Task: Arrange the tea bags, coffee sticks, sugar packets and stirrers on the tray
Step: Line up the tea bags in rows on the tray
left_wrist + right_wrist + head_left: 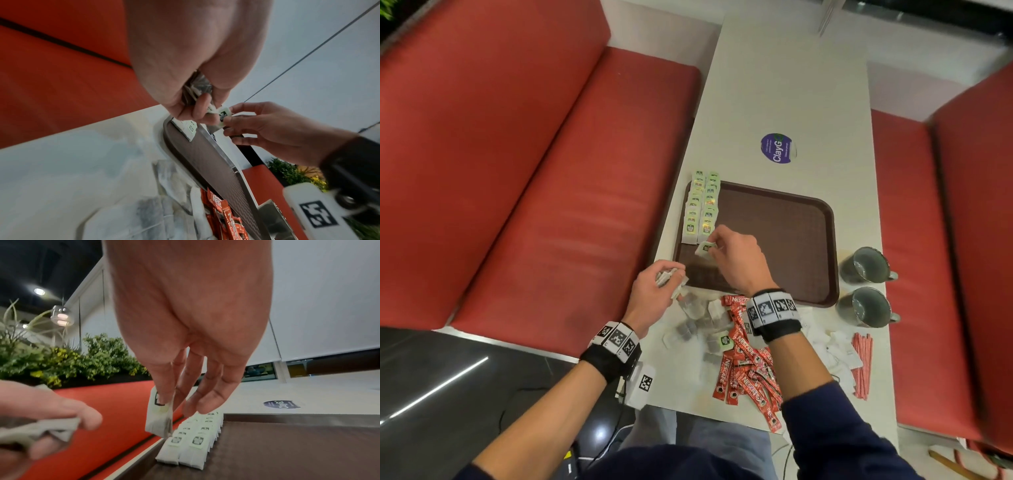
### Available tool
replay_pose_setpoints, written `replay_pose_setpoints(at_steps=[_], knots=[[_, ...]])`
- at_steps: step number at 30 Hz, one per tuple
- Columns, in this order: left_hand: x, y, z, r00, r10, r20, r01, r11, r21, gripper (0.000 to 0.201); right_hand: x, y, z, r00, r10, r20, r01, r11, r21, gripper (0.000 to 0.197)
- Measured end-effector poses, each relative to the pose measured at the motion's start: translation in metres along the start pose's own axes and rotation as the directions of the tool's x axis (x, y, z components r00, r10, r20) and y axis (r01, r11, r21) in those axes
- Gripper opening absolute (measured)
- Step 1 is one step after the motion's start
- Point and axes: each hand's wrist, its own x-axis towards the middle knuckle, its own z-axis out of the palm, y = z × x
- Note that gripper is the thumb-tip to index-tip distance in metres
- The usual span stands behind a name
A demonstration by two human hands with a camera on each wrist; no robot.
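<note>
A brown tray [791, 219] lies on the white table, with two overlapping rows of tea bags [700, 209] along its left side. My right hand [726, 246] pinches one tea bag [703, 248] by its tag just above the tray, near the front end of the rows [185, 444]; the bag [157, 417] hangs from thumb and finger. My left hand [666, 277] grips a bunch of tea bags [671, 279] at the tray's near left corner. Loose tea bags [698, 325], red coffee sticks [750, 363], white sugar packets [832, 349] and red stirrers [863, 365] lie on the table in front of the tray.
Two grey mugs [864, 265] stand on the table right of the tray. A round purple sticker [777, 148] is on the table beyond it. Red bench seats [544, 171] flank the table on both sides.
</note>
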Motion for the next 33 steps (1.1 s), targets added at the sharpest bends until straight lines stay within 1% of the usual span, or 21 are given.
replay_pose_setpoints(at_steps=[2, 5, 7, 10, 12, 16, 22, 25, 27, 29, 31, 32, 33], knots=[[-0.002, -0.003, -0.006, 1.0, -0.016, -0.02, 0.016, 1.0, -0.008, 0.005, 0.022, -0.003, 0.008, 0.997, 0.021, 0.08, -0.015, 0.998, -0.066, 0.015], [-0.004, -0.001, -0.014, 0.999, -0.037, -0.037, 0.035, 0.998, -0.052, 0.004, 0.052, -0.009, 0.023, 0.975, 0.06, 0.214, -0.037, 0.993, -0.11, 0.016], [-0.005, 0.001, -0.018, 0.998, -0.041, -0.045, 0.038, 0.997, -0.066, 0.004, 0.069, -0.01, 0.031, 0.964, 0.081, 0.252, -0.044, 0.988, -0.147, 0.018], [-0.006, 0.005, -0.022, 0.998, -0.039, -0.055, 0.034, 0.996, -0.083, 0.005, 0.086, -0.009, 0.038, 0.97, 0.101, 0.223, -0.054, 0.977, -0.207, 0.018], [-0.005, 0.008, -0.024, 0.998, -0.035, -0.05, 0.03, 0.995, -0.091, 0.007, 0.092, -0.007, 0.04, 0.973, 0.122, 0.197, -0.078, 0.974, -0.214, 0.019], [-0.003, 0.011, -0.023, 0.999, -0.02, -0.033, 0.016, 0.995, -0.103, 0.008, 0.096, -0.004, 0.044, 0.985, 0.09, 0.148, -0.057, 0.975, -0.213, 0.02], [-0.002, 0.014, -0.017, 1.0, -0.02, 0.0, 0.02, 0.995, -0.095, 0.014, 0.101, -0.005, 0.055, 0.992, 0.081, 0.099, -0.054, 0.967, -0.248, 0.026], [-0.003, 0.018, -0.017, 1.0, -0.002, 0.017, 0.003, 0.994, -0.107, 0.018, 0.099, -0.006, 0.059, 0.996, 0.094, 0.009, -0.089, 0.966, -0.243, 0.038], [-0.004, 0.019, -0.019, 1.0, 0.008, 0.027, -0.005, 0.993, -0.114, 0.02, 0.093, -0.007, 0.06, 0.99, 0.12, -0.08, -0.133, 0.972, -0.196, 0.047], [-0.004, 0.021, -0.02, 0.999, 0.015, 0.031, -0.011, 0.991, -0.13, 0.023, 0.083, -0.011, 0.057, 0.988, 0.115, -0.104, -0.119, 0.992, -0.03, 0.04], [-0.005, 0.023, -0.02, 0.999, 0.017, 0.027, -0.013, 0.99, -0.141, 0.026, 0.066, -0.017, 0.048, 0.993, 0.112, -0.047, -0.101, 0.975, 0.2, 0.027], [-0.005, 0.024, -0.019, 1.0, 0.011, 0.022, -0.008, 0.99, -0.141, 0.027, 0.053, -0.022, 0.042, 0.993, 0.114, 0.008, -0.111, 0.95, 0.291, 0.028], [-0.005, 0.024, -0.019, 1.0, 0.007, 0.02, -0.004, 0.99, -0.139, 0.028, 0.038, -0.027, 0.035, 0.991, 0.113, 0.075, -0.133, 0.92, 0.368, 0.032]])
